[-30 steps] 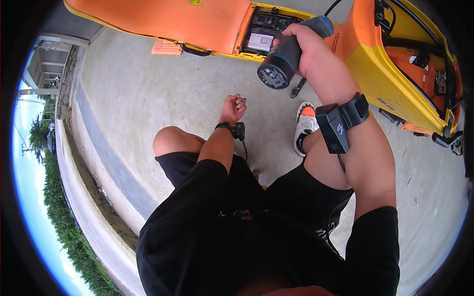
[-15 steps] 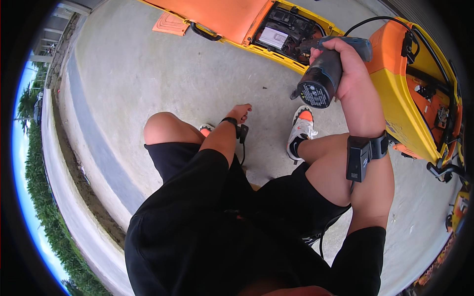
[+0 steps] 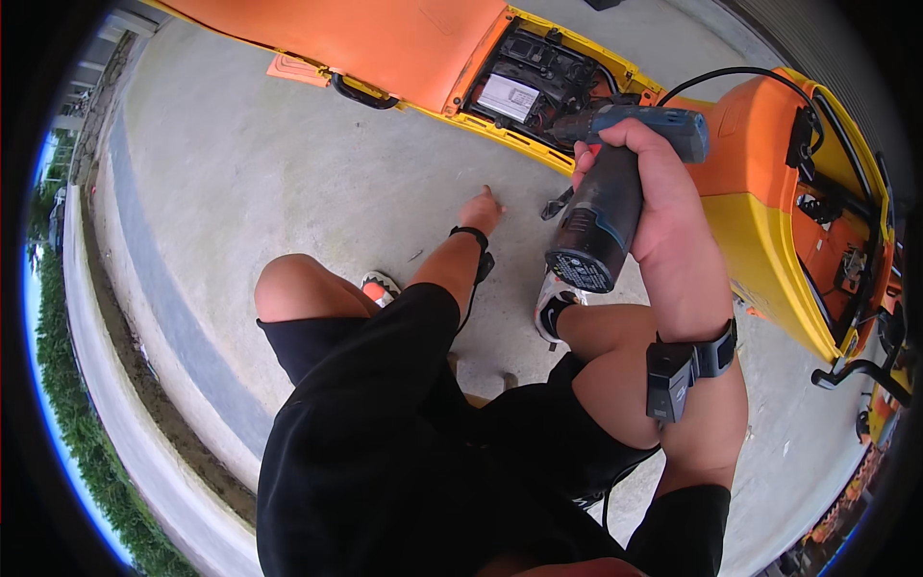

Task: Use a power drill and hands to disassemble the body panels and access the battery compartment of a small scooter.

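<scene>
My right hand (image 3: 663, 183) is wrapped round the grip of a cordless drill (image 3: 601, 216), dark grey and blue with a black battery base. The drill's nose points left, in front of the near edge of an open compartment (image 3: 538, 77) in an orange and yellow scooter body (image 3: 385, 43). A silver box with a label (image 3: 508, 97) sits among black parts in that compartment. My left hand (image 3: 483, 212) is held low over the concrete, left of the drill, with its fingers curled. Whatever it may hold is too small or hidden to make out.
At the right stands the orange and yellow front section (image 3: 769, 231) of the scooter, with a black cable (image 3: 731, 72) arching over it. A black handle (image 3: 363, 91) juts from the body's near side. My shoes and bent knees are below my hands.
My left hand has moved forward and slightly right, nearer the scooter. The drill, still in my right hand, sits lower and slightly left in view. The view has shifted, too.
</scene>
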{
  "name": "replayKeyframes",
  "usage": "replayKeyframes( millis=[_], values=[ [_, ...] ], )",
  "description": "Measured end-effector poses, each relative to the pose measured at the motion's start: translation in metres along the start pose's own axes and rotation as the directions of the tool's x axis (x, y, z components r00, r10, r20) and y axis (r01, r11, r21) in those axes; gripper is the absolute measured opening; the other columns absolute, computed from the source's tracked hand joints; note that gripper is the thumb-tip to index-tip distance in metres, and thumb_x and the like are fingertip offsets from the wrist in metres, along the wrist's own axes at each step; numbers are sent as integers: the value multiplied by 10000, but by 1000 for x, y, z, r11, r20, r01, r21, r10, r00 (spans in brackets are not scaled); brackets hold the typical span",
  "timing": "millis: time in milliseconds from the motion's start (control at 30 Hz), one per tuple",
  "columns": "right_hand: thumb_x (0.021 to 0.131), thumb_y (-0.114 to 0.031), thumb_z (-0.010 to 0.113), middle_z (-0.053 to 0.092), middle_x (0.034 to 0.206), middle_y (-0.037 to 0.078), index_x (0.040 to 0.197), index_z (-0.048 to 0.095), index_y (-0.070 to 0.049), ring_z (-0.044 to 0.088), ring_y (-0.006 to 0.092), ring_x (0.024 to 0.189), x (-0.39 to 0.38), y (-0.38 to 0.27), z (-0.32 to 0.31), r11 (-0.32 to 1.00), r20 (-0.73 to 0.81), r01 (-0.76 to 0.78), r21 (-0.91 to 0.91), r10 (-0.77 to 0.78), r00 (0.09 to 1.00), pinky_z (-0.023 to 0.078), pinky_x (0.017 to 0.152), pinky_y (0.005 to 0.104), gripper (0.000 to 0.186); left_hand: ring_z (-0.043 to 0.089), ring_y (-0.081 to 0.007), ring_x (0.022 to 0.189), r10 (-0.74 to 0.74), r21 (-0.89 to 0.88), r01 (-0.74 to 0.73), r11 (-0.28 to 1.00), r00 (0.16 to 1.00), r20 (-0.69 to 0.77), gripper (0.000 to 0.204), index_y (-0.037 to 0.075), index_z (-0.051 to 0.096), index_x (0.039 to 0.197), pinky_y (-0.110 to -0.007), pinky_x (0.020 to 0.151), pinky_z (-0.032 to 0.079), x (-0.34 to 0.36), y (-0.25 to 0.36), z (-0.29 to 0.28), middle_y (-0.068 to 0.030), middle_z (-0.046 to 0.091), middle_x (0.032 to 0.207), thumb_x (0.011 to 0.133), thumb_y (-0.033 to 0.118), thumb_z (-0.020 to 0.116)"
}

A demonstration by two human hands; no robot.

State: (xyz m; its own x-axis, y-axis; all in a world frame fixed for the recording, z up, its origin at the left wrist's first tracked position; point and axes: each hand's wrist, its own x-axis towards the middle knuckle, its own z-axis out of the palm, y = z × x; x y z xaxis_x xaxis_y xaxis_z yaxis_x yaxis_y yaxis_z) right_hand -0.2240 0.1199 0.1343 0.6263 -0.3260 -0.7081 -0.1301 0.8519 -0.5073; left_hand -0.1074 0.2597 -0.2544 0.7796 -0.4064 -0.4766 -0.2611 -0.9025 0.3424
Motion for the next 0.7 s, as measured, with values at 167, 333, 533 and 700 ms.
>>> replayKeyframes(
  millis=[167, 333, 533, 700],
  values=[
    [745, -101, 573, 556, 745, 100, 892, 509, -35, 572, 214, 589, 8, 1, 3, 997, -1, -16, -77, 16, 1000, 513, 583, 369, 173, 587, -331, 1002, 42, 77, -49, 996, 995, 88, 453, 23, 505, 1107, -415, 806, 480, 11, -4, 10, -169, 626, 1032, 847, 387, 570],
    [748, -90, 570, 543, 764, 121, 948, 486, -29, 578, 222, 618, 17, -3, 3, 997, -27, -50, -61, 48, 998, 521, 592, 378, 225, 602, -270, 748, -80, -354, 139, 925, 981, 175, 297, 22, 552, 948, -373, 634, 477, 14, -14, 25, -111, 627, 842, 847, 297, 503],
    [743, -56, 576, 524, 792, 136, 993, 461, -13, 586, 234, 652, 40, -8, 12, 1000, 11, 4, -12, -4, 1000, 527, 592, 402, 279, 369, -114, 484, 486, -787, 535, -308, 799, 353, 154, 97, 491, 749, -242, 421, 278, 10, -3, -72, 9, 388, 579, 821, 231, 464],
    [749, -49, 579, 554, 847, 174, 1044, 435, 3, 593, 251, 644, 56, -12, 24, 992, 131, -116, -38, 121, 984, 529, 597, 407, 332, 372, -111, 489, 567, -800, 386, -459, 821, 71, 165, 99, 480, 742, -247, 417, 278, -23, 15, -216, 2, 401, 599, 819, 243, 460]
  ],
)
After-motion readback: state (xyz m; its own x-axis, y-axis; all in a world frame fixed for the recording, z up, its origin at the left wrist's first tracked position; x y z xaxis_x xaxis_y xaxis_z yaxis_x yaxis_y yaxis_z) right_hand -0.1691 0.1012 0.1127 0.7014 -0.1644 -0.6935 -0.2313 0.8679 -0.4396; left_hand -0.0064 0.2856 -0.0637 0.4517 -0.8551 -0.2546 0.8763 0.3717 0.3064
